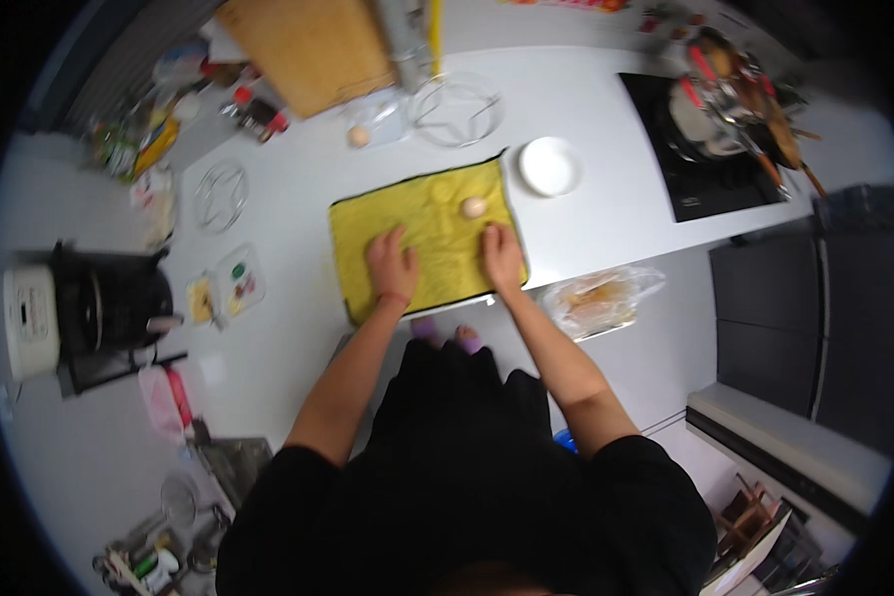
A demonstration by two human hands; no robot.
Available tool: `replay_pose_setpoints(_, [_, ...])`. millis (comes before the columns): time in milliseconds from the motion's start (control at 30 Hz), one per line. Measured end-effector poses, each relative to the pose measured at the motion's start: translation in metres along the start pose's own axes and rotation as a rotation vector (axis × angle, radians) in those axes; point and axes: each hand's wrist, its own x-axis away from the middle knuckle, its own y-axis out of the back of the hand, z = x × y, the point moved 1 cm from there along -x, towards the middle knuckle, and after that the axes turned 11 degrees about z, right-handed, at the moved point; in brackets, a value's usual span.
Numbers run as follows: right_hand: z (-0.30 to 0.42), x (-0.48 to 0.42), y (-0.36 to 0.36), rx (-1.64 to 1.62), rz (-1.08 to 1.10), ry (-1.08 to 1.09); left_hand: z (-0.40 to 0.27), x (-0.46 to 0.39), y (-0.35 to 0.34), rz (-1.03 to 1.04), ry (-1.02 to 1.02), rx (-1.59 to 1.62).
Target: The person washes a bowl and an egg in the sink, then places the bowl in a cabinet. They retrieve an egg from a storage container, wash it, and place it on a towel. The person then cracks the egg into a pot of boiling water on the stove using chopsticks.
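Observation:
A yellow cloth [447,257] with dark edging lies spread on the white counter in front of me. One brown egg [474,208] rests on its upper right part. My left hand [392,262] is palm down on the left half of the cloth, fingers apart and nothing in them. Close to the cloth's right edge, just below the egg but apart from it, my right hand [501,257] touches the fabric; I see nothing held in it. A white bowl [550,167] stands off the cloth's upper right corner.
Behind the cloth are a wire rack [457,109], a clear plastic container [384,119] with what looks like another egg, and a wooden board [313,52]. To the right, a pan and utensils sit on a black cooktop [723,190]. A plastic bag [600,302] is below the counter edge.

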Motion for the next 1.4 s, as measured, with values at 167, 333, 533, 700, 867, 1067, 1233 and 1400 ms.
replay_pose_setpoints(167, [0.021, 0.029, 0.001, 0.972, 0.061, 0.211, -0.003, 0.008, 0.009, 0.317, 0.023, -0.506])
replay_pose_setpoints(333, [0.008, 0.03, 0.002, 1.108, 0.213, 0.069, -0.005, 0.008, 0.012, 0.391, 0.045, -0.517])
replay_pose_setpoints(533, [0.032, 0.038, -0.003, 0.2, 0.209, -0.044, 0.017, -0.003, 0.034, 0.249, -0.065, 0.207])
replay_pose_setpoints(700, [0.03, 0.003, -0.043, -0.984, 0.187, -0.8, 0.026, 0.005, 0.023, 0.228, 0.553, 1.66])
replay_pose_setpoints(867, [0.019, 0.008, -0.067, -0.459, 0.11, -0.428, 0.024, 0.001, 0.023, 0.258, 0.438, 1.126])
replay_pose_setpoints(1067, [0.044, 0.031, -0.077, 1.131, 0.451, 0.425, 0.012, 0.049, 0.03, 0.412, 0.21, -0.413])
replay_pose_setpoints(1233, [0.022, 0.041, -0.09, 1.158, 0.478, 0.422, 0.004, 0.073, 0.058, 0.263, 0.298, -0.214])
replay_pose_setpoints(1400, [0.1, 0.124, -0.151, 0.683, 0.661, 0.674, 0.003, 0.192, 0.131, -0.056, 0.312, 0.127])
